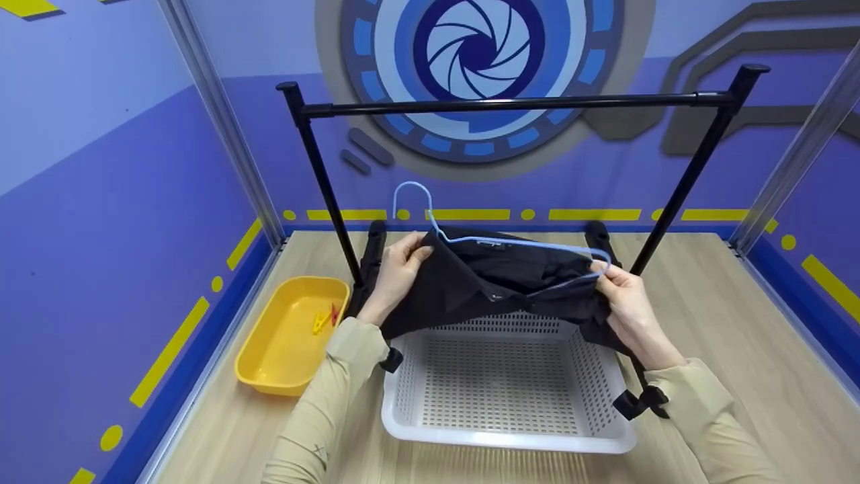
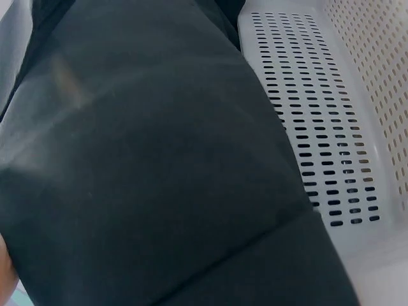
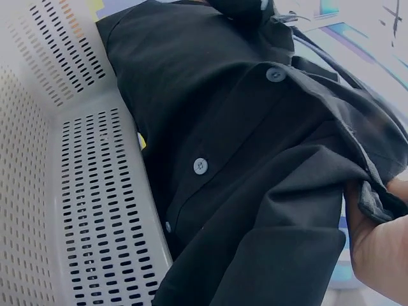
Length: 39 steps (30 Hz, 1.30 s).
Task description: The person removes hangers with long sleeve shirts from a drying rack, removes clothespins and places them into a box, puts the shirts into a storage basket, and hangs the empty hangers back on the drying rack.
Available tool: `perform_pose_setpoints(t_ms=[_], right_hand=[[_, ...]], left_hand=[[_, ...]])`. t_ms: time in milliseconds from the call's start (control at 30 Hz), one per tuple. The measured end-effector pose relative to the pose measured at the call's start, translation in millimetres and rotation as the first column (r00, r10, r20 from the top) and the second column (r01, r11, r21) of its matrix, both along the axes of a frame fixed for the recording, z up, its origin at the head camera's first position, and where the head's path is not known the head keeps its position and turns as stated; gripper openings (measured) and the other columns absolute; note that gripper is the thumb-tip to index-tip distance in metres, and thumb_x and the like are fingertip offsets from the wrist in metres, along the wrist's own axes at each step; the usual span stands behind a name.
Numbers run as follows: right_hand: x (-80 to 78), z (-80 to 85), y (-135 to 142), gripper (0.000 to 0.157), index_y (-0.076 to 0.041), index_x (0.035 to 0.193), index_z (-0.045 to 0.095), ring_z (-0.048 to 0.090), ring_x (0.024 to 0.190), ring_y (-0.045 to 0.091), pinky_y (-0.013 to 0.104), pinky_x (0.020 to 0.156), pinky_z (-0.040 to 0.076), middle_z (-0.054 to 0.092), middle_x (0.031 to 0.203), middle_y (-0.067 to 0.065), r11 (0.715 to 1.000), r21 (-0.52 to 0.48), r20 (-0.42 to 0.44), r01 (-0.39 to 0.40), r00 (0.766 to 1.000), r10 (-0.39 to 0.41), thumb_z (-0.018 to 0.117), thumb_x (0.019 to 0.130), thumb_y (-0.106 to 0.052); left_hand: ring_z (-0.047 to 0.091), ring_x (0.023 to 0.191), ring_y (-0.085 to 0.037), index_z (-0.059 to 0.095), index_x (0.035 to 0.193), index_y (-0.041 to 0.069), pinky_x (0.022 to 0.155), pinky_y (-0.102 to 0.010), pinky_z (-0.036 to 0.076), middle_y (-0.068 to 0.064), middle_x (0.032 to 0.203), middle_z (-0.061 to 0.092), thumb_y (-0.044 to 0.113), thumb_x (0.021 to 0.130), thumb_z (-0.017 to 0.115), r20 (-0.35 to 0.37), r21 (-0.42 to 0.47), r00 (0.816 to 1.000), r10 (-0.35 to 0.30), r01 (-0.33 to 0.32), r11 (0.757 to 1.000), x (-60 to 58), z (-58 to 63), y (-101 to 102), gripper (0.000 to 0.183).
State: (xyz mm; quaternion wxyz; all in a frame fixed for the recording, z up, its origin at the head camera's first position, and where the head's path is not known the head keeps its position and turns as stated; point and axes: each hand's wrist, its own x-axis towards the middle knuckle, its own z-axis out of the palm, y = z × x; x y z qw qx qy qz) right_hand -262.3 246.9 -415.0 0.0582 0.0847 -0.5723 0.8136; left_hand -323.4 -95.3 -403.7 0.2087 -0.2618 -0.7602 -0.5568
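Observation:
A black buttoned shirt (image 1: 437,289) hangs between both hands above a white basket, a light-blue hanger (image 1: 524,243) running through its neck opening. My left hand (image 1: 401,265) pinches the cloth at the shirt's left side, just below the hanger's hook. At the other side my right hand (image 1: 625,296) grips the shirt's edge together with the rounded end of the hanger. Pale buttons (image 3: 201,166) show down the front of the shirt in the right wrist view. In the left wrist view dark cloth hides most of the left hand.
The white perforated basket (image 1: 510,440) stands on the wooden table under the shirt. Behind it rises a black clothes rack (image 1: 510,105) with a horizontal top bar. To the left sits a yellow tray (image 1: 279,336) with a yellow clothespin (image 1: 320,323) and a red clothespin (image 1: 334,314).

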Motion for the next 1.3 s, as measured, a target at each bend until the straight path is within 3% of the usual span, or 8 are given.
perform_pose_setpoints(t_ms=[167, 400, 767, 900, 1033, 1167, 1300], right_hand=[[-1.6, -2.6, -3, 0.039, -0.014, 0.078, 0.070, 0.058, 0.067, -0.001, 0.013, 0.061, 0.048, 0.060, 0.071, -0.010, 0.999, 0.039, -0.015, -0.014, 1.000, 0.015, 0.047, 0.105, 0.003], [-3.4, -3.6, -6, 0.038, -0.014, 0.076, 0.066, 0.056, 0.066, -0.001, 0.013, 0.060, 0.047, 0.058, 0.070, -0.010, 0.999, 0.049, -0.001, -0.019, 1.000, 0.019, 0.046, 0.106, -0.001], [-5.2, -8.1, -17, 0.037, -0.013, 0.073, 0.056, 0.054, 0.064, 0.001, 0.015, 0.058, 0.046, 0.051, 0.067, -0.010, 0.990, 0.140, 0.143, 0.002, 0.989, -0.022, 0.045, 0.107, -0.004], [-4.5, -8.9, -17, 0.036, -0.017, 0.076, 0.061, 0.048, 0.057, 0.000, 0.015, 0.054, 0.042, 0.049, 0.064, -0.012, 0.976, 0.208, 0.205, -0.063, 0.979, 0.020, 0.047, 0.107, -0.007], [-4.4, -9.7, -15, 0.031, -0.021, 0.079, 0.064, 0.039, 0.051, -0.001, 0.014, 0.054, 0.037, 0.044, 0.062, -0.015, 0.940, 0.295, 0.214, -0.170, 0.971, 0.108, 0.052, 0.106, -0.012], [-5.9, -11.4, -12, 0.024, -0.019, 0.090, 0.067, 0.057, 0.065, -0.001, 0.017, 0.066, 0.053, 0.058, 0.074, -0.013, 0.902, 0.284, 0.210, -0.326, 0.939, 0.273, 0.052, 0.107, -0.013], [-7.9, -13.8, -9, 0.017, -0.018, 0.101, 0.069, 0.066, 0.083, 0.001, 0.021, 0.076, 0.058, 0.068, 0.091, -0.011, 0.851, 0.310, 0.228, -0.423, 0.903, 0.365, 0.054, 0.106, -0.013]], left_hand=[[0.046, 0.070, -0.004, 0.066, 0.098, -0.009, 0.068, -0.020, 0.037, -0.020, 0.082, 0.061, 0.000, 0.099, 0.061, 0.010, 0.027, 1.000, -0.018, 0.018, 0.999, 2.4, 4.2, 3, 0.011], [0.046, 0.070, -0.004, 0.066, 0.097, -0.009, 0.068, -0.020, 0.037, -0.020, 0.081, 0.061, 0.000, 0.099, 0.061, 0.012, 0.027, 1.000, -0.015, 0.015, 1.000, 2.6, 5.6, 3, 0.011], [0.046, 0.071, -0.004, 0.067, 0.097, -0.009, 0.069, -0.020, 0.037, -0.020, 0.083, 0.063, 0.000, 0.098, 0.061, 0.017, 0.013, 1.000, -0.003, 0.003, 1.000, -0.5, 2.8, 6, 0.011], [0.049, 0.073, -0.003, 0.067, 0.099, -0.010, 0.071, -0.019, 0.040, -0.022, 0.087, 0.065, 0.000, 0.098, 0.061, 0.039, 0.013, 0.999, -0.007, 0.007, 1.000, -0.4, 2.6, 8, 0.011], [0.050, 0.075, -0.002, 0.068, 0.100, -0.010, 0.072, -0.019, 0.042, -0.024, 0.091, 0.068, 0.000, 0.098, 0.061, 0.042, 0.005, 0.999, -0.005, 0.005, 1.000, 0.3, 2.7, 8, 0.012], [0.050, 0.074, -0.003, 0.068, 0.101, -0.009, 0.071, -0.020, 0.041, -0.024, 0.091, 0.068, 0.001, 0.099, 0.061, 0.038, -0.003, 0.999, -0.014, 0.014, 1.000, 0.3, 1.3, 7, 0.013], [0.052, 0.076, -0.003, 0.069, 0.103, -0.008, 0.072, -0.020, 0.043, -0.024, 0.094, 0.069, 0.002, 0.099, 0.061, 0.037, -0.012, 0.999, -0.019, 0.019, 1.000, -0.8, 0.0, 8, 0.013]])
